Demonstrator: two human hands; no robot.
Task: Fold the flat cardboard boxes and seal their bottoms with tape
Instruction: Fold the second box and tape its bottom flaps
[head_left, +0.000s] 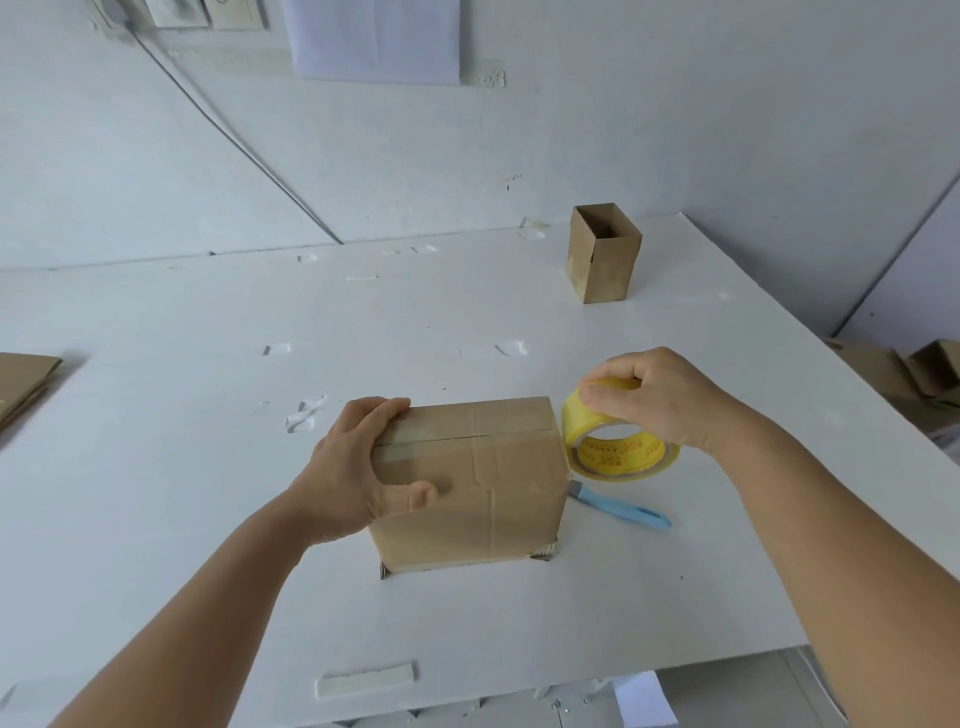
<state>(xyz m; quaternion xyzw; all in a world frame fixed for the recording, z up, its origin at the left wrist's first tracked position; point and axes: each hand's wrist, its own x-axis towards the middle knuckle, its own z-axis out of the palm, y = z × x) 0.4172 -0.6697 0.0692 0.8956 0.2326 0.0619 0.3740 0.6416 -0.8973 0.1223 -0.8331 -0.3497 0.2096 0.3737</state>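
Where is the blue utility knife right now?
In the head view, the blue utility knife lies flat on the white table, right of the box and just below the yellow tape roll.

A single wide-angle view is taken from head height, directed forward and down across the desk (156, 467). Both forearms are seen entering from the lower edge at close range; the wall (623, 130) is seen beyond.

Your left hand (358, 467) reaches in from lower left, forearm bare, fingers curled over the top edge of the box (467, 483) and thumb pressed on its near face. Your right hand (660, 400) comes from the right, fingers and thumb pinching the tape roll (618, 447) beside it.
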